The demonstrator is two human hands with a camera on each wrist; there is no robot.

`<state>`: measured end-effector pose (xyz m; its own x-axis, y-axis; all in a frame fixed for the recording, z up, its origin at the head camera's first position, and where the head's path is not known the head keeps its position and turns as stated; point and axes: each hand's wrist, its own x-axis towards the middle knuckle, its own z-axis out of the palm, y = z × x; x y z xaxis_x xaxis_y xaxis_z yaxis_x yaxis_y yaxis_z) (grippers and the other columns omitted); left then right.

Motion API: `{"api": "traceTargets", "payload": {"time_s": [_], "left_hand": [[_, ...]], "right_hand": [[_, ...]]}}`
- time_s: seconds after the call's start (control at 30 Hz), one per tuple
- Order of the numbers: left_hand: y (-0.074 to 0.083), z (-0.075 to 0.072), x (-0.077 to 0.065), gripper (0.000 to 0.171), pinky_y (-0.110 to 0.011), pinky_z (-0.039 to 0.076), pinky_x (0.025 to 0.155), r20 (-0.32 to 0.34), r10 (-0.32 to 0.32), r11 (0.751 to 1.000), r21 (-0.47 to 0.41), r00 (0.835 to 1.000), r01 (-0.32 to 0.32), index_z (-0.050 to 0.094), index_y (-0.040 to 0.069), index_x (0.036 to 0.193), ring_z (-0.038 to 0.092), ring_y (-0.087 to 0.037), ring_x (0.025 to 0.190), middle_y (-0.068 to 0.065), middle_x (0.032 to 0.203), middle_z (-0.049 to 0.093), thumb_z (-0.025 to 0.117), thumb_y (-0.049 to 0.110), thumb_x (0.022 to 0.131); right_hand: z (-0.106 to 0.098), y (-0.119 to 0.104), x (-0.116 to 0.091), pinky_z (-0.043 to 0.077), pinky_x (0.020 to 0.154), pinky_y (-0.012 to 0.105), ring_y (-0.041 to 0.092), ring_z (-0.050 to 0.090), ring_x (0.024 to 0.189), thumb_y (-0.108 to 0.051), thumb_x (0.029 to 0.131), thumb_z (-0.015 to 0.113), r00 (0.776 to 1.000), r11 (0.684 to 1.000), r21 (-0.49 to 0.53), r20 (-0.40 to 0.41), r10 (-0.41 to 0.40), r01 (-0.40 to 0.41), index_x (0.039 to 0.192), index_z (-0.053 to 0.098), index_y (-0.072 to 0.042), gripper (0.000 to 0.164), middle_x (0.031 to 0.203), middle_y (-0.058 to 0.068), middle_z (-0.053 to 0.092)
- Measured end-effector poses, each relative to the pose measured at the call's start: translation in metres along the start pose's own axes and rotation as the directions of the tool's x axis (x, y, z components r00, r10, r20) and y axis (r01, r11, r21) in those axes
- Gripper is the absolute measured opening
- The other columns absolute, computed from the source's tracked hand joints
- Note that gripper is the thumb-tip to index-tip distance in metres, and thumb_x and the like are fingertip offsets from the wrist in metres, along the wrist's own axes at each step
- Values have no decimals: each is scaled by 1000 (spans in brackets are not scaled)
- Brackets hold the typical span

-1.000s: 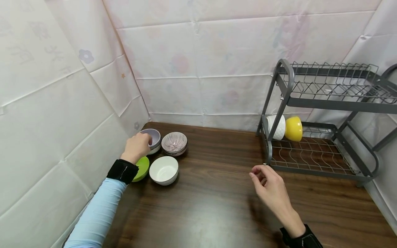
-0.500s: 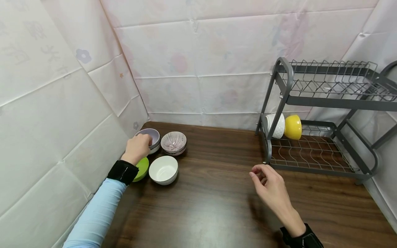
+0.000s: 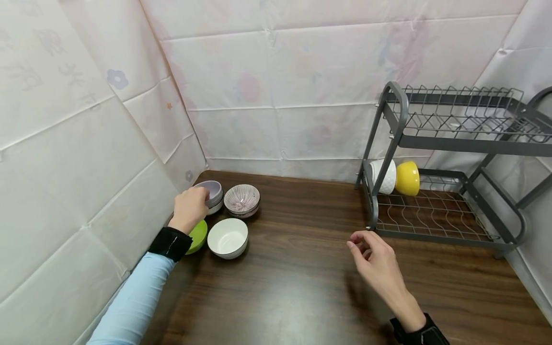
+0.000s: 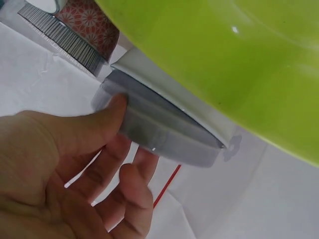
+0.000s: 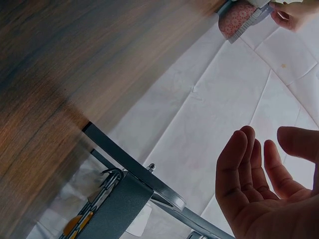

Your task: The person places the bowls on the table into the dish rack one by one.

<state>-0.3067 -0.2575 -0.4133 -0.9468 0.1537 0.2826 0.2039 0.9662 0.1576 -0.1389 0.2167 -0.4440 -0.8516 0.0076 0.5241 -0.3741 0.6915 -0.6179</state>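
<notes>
At the back left, my left hand (image 3: 189, 208) pinches the near-left rim of a greyish-purple bowl (image 3: 214, 189). In the left wrist view the thumb lies on the purple bowl (image 4: 164, 132) and the fingers curl on its other side. That bowl sits stacked on a white bowl (image 3: 215, 208). A green bowl (image 3: 198, 235) is partly hidden below my left wrist, with a white bowl (image 3: 227, 238) beside it. To the right of the stack are nested striped bowls (image 3: 242, 198). My right hand (image 3: 377, 263) hovers over the table, fingers loosely bent, holding nothing.
A two-tier grey dish rack (image 3: 448, 143) stands at the right. On its lower tier a white cup-like bowl (image 3: 388, 177) and a yellow bowl (image 3: 407, 178) lean on their sides at the left end. White patterned sheets (image 3: 276, 86) line the back and left of the wooden table (image 3: 293, 268).
</notes>
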Motion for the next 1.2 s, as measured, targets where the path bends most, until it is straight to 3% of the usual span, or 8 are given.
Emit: {"api": "traceTargets", "payload": {"time_s": [0.13,0.33,0.77,1.0,1.2], "left_hand": [[-2,-1,-2,18,-56,50,57,-53,-6,1000,-25,999,5,69,7,75,65,-40,75,-14,82,67,66,-11,73],[-5,-3,0,18,-58,51,60,-117,1,999,-42,993,-6,72,4,76,66,-41,76,-16,83,68,65,-12,73],[-3,-4,-2,23,-61,52,61,-164,0,999,-37,987,-6,75,3,81,67,-44,81,-17,89,69,62,-14,72],[0,-11,-1,25,-60,51,61,-195,12,999,-43,981,-21,76,2,84,66,-44,82,-15,88,68,62,-14,71],[8,-18,-2,20,-61,52,62,-215,31,998,-40,976,-40,77,3,85,67,-44,83,-13,88,68,66,-11,76]], "right_hand": [[0,-1,1,55,61,28,8,63,74,-3,93,78,1000,1000,3,0,-5,5,102,71,-11,14,92,-6,65],[-2,-1,4,52,62,21,9,62,75,-3,94,78,1000,1000,2,-1,-10,10,102,71,-11,14,92,-5,65],[-1,-1,1,53,62,22,9,62,74,-3,94,78,1000,1000,-3,6,8,-8,102,71,-12,13,91,-5,64],[-1,-1,0,51,62,19,9,62,74,-3,94,78,1000,1000,7,-1,-2,2,102,71,-11,14,92,-6,64],[-2,0,0,50,62,18,11,62,74,-2,94,78,1000,1000,8,-9,-3,3,102,71,-11,14,92,-5,64]]}}
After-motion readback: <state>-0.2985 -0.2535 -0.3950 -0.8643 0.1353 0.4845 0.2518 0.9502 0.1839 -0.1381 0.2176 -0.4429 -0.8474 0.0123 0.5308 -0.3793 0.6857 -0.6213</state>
